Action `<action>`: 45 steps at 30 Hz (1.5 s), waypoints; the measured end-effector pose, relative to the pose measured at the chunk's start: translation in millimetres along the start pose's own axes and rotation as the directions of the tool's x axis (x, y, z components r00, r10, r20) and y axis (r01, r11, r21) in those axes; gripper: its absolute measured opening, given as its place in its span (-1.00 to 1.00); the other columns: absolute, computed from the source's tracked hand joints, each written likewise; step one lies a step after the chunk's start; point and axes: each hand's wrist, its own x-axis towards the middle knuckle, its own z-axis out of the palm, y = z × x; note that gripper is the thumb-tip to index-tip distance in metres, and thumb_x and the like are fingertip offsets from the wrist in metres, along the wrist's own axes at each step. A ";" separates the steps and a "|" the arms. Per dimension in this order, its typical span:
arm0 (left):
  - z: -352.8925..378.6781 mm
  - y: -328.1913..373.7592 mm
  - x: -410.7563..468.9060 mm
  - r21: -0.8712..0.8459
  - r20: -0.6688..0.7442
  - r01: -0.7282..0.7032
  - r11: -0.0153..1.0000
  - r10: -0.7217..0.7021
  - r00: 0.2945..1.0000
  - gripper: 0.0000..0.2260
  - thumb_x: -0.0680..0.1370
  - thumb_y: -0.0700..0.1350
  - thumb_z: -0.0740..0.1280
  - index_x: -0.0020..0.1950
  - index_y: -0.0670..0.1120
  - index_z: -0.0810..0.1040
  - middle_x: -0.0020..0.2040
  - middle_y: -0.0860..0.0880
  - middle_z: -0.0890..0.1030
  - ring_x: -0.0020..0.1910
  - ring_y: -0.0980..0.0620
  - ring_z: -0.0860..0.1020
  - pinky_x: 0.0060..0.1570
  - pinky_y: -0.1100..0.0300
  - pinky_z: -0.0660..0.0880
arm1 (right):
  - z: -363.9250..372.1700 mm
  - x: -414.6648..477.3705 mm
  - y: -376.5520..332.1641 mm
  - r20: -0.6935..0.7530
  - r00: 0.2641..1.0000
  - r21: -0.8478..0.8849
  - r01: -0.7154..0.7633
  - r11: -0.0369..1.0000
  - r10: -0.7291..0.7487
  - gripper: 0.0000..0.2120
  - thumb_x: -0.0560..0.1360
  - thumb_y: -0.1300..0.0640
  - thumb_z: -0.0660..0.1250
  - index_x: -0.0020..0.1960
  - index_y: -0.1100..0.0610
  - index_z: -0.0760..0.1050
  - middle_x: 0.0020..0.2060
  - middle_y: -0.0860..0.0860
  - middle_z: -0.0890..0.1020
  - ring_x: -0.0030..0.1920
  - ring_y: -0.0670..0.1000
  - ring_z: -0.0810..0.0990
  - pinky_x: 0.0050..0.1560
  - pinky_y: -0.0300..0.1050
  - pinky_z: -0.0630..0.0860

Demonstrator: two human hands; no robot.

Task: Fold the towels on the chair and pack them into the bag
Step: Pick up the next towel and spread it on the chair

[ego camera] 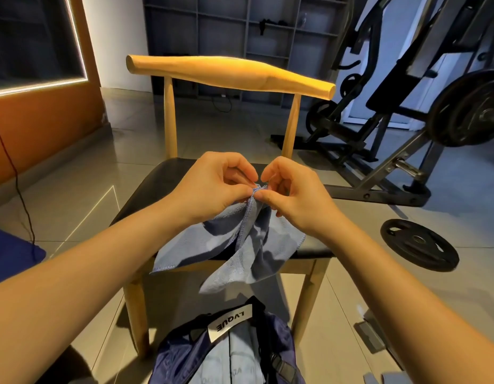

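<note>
Left hand (212,184) and right hand (293,195) both pinch one towel (240,245) corner; cloth hangs toward bag (226,350) below.

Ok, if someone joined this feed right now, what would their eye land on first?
At centre frame the left hand and right hand meet and pinch one edge of a light blue microfibre towel, which hangs over the black seat of a wooden chair. Below it, at the bottom edge, lies a navy fabric bag with a white label. To the right, a black weight plate lies on the tiles.
</note>
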 end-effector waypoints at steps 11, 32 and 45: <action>14.1 -17.8 1.0 0.058 -0.083 -0.001 0.998 0.006 0.997 -0.83 0.46 -0.14 0.57 -0.01 -0.05 0.64 -0.14 0.02 0.68 -0.17 0.08 0.66 -0.03 0.08 0.66 | 2.5 9.3 6.2 -0.092 0.975 0.261 -0.172 0.950 0.202 -0.85 0.61 0.18 0.36 -0.09 0.25 0.53 -0.40 0.06 0.58 -0.43 -0.01 0.55 -0.41 -0.14 0.54; 22.6 -50.7 -6.1 0.488 0.104 -0.165 0.857 0.131 0.986 -0.81 0.60 -0.25 0.30 -0.04 0.02 0.62 -0.17 0.03 0.66 -0.22 0.01 0.58 -0.14 -0.05 0.59 | -26.6 20.4 93.9 0.046 0.533 0.920 -0.353 0.173 0.845 -0.73 0.71 0.19 0.15 -0.07 0.25 0.53 -0.17 0.18 0.68 -0.18 0.11 0.71 -0.24 -0.03 0.69; 42.9 -63.1 -16.2 0.593 0.244 -0.345 0.727 0.246 0.938 -0.85 0.49 -0.22 0.34 -0.11 -0.03 0.69 -0.14 0.05 0.65 -0.12 0.01 0.54 -0.09 0.03 0.56 | -23.7 16.5 115.9 0.022 0.522 0.928 -0.328 0.177 0.853 -0.76 0.71 0.17 0.19 0.21 0.30 0.54 -0.11 0.19 0.70 -0.20 0.11 0.73 -0.39 -0.09 0.64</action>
